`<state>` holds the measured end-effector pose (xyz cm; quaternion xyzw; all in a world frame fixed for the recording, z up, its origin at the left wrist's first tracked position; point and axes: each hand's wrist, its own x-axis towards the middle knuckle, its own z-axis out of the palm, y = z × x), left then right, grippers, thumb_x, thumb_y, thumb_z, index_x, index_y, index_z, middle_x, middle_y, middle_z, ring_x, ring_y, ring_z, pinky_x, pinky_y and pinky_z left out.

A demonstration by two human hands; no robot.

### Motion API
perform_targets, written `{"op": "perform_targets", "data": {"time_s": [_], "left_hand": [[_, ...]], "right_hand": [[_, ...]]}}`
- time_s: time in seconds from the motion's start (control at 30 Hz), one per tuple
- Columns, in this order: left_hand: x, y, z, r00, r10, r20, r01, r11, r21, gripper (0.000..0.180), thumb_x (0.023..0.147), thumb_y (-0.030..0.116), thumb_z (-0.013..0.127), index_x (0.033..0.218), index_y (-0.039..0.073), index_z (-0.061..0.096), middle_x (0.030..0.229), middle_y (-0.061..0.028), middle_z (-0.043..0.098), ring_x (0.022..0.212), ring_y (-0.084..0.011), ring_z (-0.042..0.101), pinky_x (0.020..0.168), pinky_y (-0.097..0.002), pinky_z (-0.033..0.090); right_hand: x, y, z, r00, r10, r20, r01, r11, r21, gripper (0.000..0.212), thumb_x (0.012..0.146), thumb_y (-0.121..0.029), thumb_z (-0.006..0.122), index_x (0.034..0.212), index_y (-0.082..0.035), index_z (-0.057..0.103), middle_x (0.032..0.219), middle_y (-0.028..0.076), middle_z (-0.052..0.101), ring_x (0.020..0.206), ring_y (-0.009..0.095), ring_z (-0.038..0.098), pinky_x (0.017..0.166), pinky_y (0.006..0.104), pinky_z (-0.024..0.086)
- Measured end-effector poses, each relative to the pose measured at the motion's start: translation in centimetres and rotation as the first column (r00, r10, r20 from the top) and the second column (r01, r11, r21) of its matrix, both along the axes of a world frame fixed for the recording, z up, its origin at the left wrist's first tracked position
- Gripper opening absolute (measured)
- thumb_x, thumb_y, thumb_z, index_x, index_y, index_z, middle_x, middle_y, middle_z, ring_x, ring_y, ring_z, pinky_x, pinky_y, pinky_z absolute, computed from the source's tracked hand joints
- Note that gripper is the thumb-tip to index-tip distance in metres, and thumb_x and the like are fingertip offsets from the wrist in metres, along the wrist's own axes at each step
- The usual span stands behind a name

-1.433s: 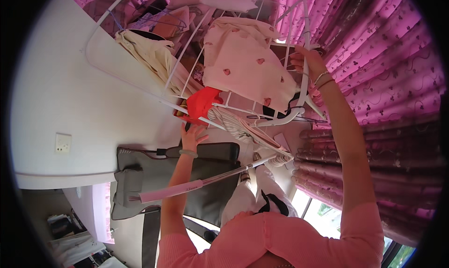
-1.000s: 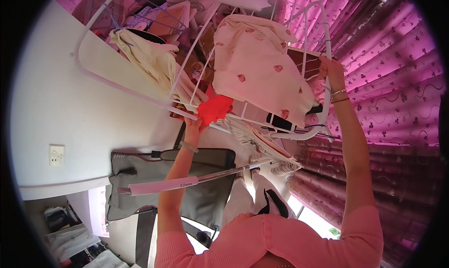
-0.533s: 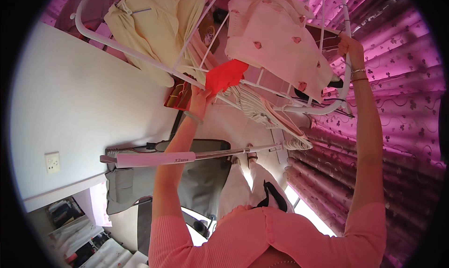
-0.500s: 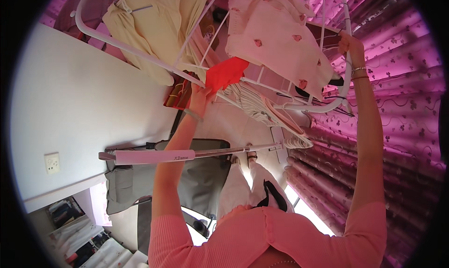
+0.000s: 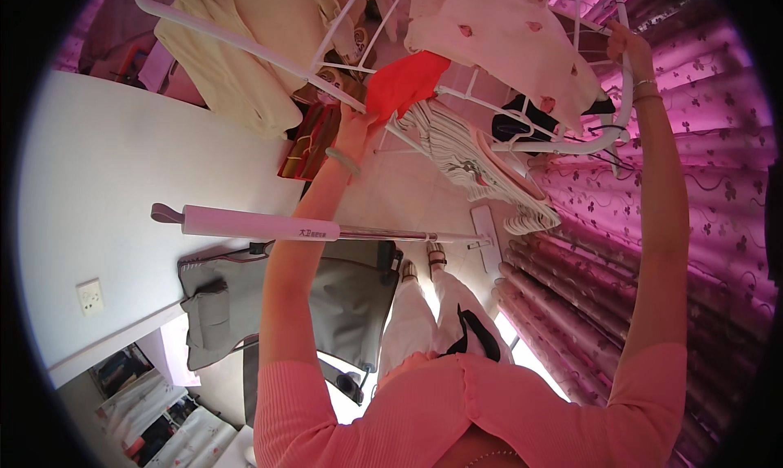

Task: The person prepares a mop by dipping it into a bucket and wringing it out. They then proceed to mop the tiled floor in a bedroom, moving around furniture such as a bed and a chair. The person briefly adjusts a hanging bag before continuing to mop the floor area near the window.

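Both arms are raised to a white metal drying rack [image 5: 245, 53]. My left hand [image 5: 356, 132] is closed on its near bar, against a red cloth [image 5: 400, 86]; whether it also grips the cloth I cannot tell. My right hand [image 5: 631, 47] is wrapped round the rack's right side bar. Over the rack hang a cream garment [image 5: 236, 68] on the left and a pale garment with small red motifs [image 5: 497, 35] on the right. Below it hangs a bunch of white clothes hangers [image 5: 469, 158]. A long-handled mop [image 5: 261, 223] crosses my left forearm.
Pink and purple curtains [image 5: 701, 166] line the right. A white wall [image 5: 106, 174] with a socket [image 5: 90, 297] stands on the left. Below the mop handle is a grey folding chair [image 5: 342, 297]. A red and gold bag [image 5: 306, 146] stands beyond my left wrist.
The rack and both hands have moved higher in the picture, and the hangers show more fully. The mop handle also appears higher. Both hands keep their hold.
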<state>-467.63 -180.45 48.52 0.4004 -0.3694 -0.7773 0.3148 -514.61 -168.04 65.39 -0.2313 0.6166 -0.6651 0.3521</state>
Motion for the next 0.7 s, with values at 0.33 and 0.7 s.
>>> {"op": "perform_targets", "data": {"time_s": [0.33, 0.7], "left_hand": [[-2.0, 0.8, -0.1, 1.0, -0.027, -0.001, 0.027, 1.0, 0.007, 0.062, 0.084, -0.002, 0.05, 0.136, 0.017, 0.022, 0.121, -0.0079, 0.05, 0.105, -0.0243, 0.056, 0.085, -0.039, 0.051], [-1.1, 6.3, 2.3, 0.974, 0.021, 0.227, -0.023, 1.0, 0.002, 0.033, 0.079, 0.005, 0.056, 0.11, 0.003, 0.043, 0.096, -0.0078, 0.057, 0.088, -0.0187, 0.058, 0.067, -0.0363, 0.056]], "right_hand": [[0.1, 5.5, 4.3, 0.719, -0.21, -0.663, 0.221, 0.973, -0.068, 0.034, 0.085, -0.028, 0.063, 0.106, -0.001, 0.061, 0.093, 0.01, 0.065, 0.084, 0.018, 0.064, 0.073, 0.0263, 0.051], [22.7, 20.5, -10.2, 0.315, 0.363, -0.877, 0.097, 0.907, 0.41, 0.02, 0.082, -0.013, 0.06, 0.1, -0.005, 0.056, 0.087, 0.014, 0.061, 0.079, 0.033, 0.06, 0.068, 0.0375, 0.048]]}}
